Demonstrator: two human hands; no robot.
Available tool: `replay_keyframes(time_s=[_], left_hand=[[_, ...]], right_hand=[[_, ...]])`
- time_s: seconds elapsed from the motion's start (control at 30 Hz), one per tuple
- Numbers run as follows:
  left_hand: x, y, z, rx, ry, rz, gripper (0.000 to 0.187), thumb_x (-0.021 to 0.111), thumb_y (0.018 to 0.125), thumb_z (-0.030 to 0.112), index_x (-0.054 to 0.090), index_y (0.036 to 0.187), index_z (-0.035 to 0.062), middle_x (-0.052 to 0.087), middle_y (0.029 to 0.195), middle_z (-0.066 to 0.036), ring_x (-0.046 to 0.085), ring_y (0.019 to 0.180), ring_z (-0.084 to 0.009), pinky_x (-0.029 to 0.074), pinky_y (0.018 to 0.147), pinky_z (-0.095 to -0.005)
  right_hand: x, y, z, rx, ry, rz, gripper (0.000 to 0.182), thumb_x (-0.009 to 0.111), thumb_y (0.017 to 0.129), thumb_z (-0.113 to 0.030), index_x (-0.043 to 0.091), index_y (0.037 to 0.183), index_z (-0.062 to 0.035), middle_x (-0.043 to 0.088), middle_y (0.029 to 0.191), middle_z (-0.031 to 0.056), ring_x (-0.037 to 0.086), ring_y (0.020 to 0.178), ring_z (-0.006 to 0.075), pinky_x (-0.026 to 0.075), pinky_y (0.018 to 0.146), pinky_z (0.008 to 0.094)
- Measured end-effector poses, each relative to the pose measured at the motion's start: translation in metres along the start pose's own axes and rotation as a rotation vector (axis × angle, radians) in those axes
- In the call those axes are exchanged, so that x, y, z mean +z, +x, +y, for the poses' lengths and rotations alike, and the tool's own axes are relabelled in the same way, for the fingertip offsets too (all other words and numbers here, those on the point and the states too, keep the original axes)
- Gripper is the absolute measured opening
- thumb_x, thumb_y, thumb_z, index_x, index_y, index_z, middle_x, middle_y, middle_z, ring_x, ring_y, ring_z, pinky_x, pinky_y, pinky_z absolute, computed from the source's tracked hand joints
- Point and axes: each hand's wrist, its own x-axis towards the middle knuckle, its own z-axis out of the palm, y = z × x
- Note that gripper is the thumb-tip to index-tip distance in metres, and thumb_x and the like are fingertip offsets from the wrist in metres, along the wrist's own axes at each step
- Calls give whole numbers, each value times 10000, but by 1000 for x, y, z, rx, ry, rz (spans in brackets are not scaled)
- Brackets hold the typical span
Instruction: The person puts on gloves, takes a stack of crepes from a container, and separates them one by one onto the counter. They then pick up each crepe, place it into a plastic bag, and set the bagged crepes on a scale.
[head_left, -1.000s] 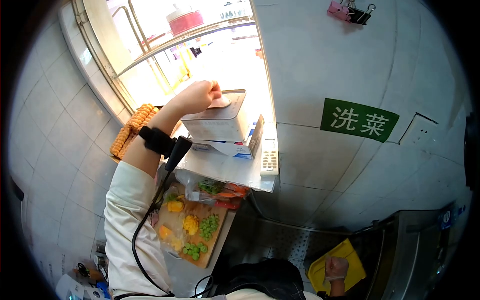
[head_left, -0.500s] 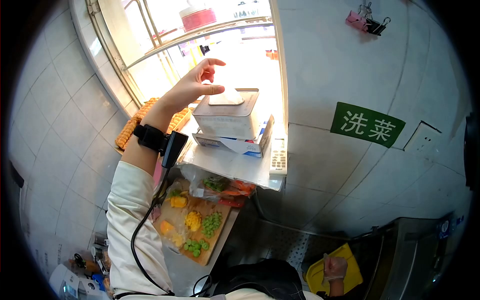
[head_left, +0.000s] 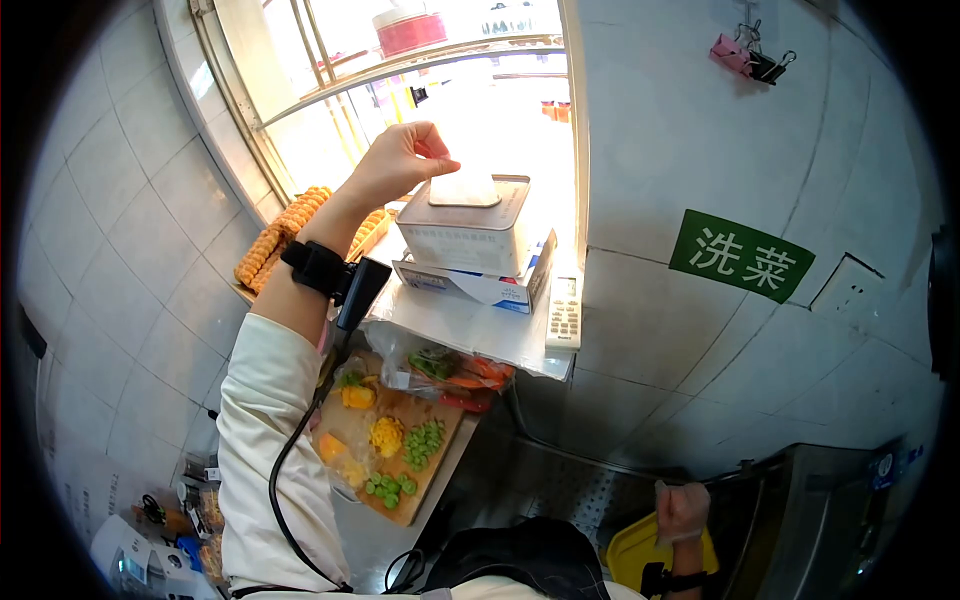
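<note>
My left hand (head_left: 405,160) is bare, with thumb and fingers pinched on a white tissue (head_left: 464,188) that stands up from the slot of a metal tissue box (head_left: 470,235). That box rests on a blue-and-white carton (head_left: 500,293) on the ledge by the bright window. Low on the right, my right hand (head_left: 682,512) wears a clear plastic glove. Its fingers are curled closed, and whatever they may hold is hidden. Under it is a yellow bin (head_left: 625,550).
A cutting board (head_left: 412,505) holds chopped green and yellow vegetables. Bagged vegetables (head_left: 450,370) lie behind it. A white remote (head_left: 564,315) sits at the ledge's right edge. Twisted fried snacks (head_left: 275,245) are left of the ledge. A metal unit (head_left: 800,520) stands right.
My left hand has closed from spread fingers to a pinch on the tissue, which now rises higher. My right hand has lifted from over the yellow bin toward its upper right edge.
</note>
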Motion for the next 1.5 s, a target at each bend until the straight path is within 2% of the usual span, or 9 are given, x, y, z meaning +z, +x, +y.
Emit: replay_keyframes(time_s=[0.27, 0.43, 0.63, 0.67, 0.77, 0.93, 1.03, 1.37, 1.5], left_hand=[[-1, -13, 1, 351, 387, 203, 143, 662, 789, 172, 631, 780, 33, 608, 634, -76, 562, 533, -195, 469, 552, -307], [1, -33, 16, 320, 371, 88, 80, 614, 810, 114, 560, 825, 57, 561, 810, -71, 530, 794, -195, 453, 715, -300], [15, -53, 10, 298, 157, 110, 94, 619, 818, 88, 533, 847, 66, 548, 1041, -57, 543, 718, -113, 444, 592, -223], [18, -57, 11, 239, 141, 103, 94, 620, 818, 88, 533, 847, 68, 558, 1070, -64, 555, 721, -112, 447, 599, -222], [25, -64, 6, 242, 52, 59, 96, 565, 844, 55, 473, 837, 27, 610, 1029, -107, 580, 735, -124, 468, 636, -254], [32, -81, -12, 130, 12, 115, 85, 510, 880, 32, 438, 846, 3, 615, 975, -146, 631, 823, -175, 495, 729, -290], [36, -88, -23, 159, 20, 156, 79, 508, 880, 24, 432, 869, 4, 614, 936, -150, 631, 844, -195, 496, 745, -295], [39, -90, -28, 323, -24, 489, 94, 490, 881, 12, 412, 933, 16, 582, 941, -148, 592, 814, -254, 468, 693, -312], [33, -98, -17, 449, 189, 439, 91, 464, 902, 8, 391, 951, 27, 555, 976, -129, 564, 870, -163, 471, 771, -281]], right_hand=[[-31, 133, -50, -293, 209, 47, 169, 602, 758, -55, 601, 926, -41, 590, 768, 110, 551, 649, 269, 448, 589, 365], [-22, 253, -112, -453, 602, 156, 333, 542, 838, -88, 483, 1155, -8, 569, 1015, 167, 563, 841, 303, 460, 777, 371], [38, 407, -161, -109, 445, 109, 622, 643, 804, -329, 387, 1302, -57, 507, 1164, 153, 549, 975, 233, 444, 844, 313], [31, 421, -168, 30, 577, -218, 733, 704, 747, -373, 367, 1325, -72, 504, 1178, 160, 561, 952, 205, 457, 827, 311], [54, 455, -170, -19, 602, -800, 507, 776, 681, -256, 564, 1091, -47, 616, 774, 72, 560, 725, 140, 474, 637, 270], [107, 463, -162, -265, 142, -436, 301, 774, 662, -148, 626, 905, -48, 607, 722, 52, 522, 645, 133, 465, 595, 274], [98, 450, -174, -17, 579, -382, 120, 609, 792, -97, 621, 895, -36, 628, 780, 88, 546, 663, 176, 472, 632, 306], [109, 454, -167, -560, -56, -627, 436, 262, 962, -339, 568, 1062, -45, 621, 956, 183, 586, 867, 330, 459, 772, 377], [90, 443, -178, -393, 12, -653, 478, 302, 939, -399, 601, 1013, -33, 624, 984, 173, 587, 870, 337, 453, 785, 387]])
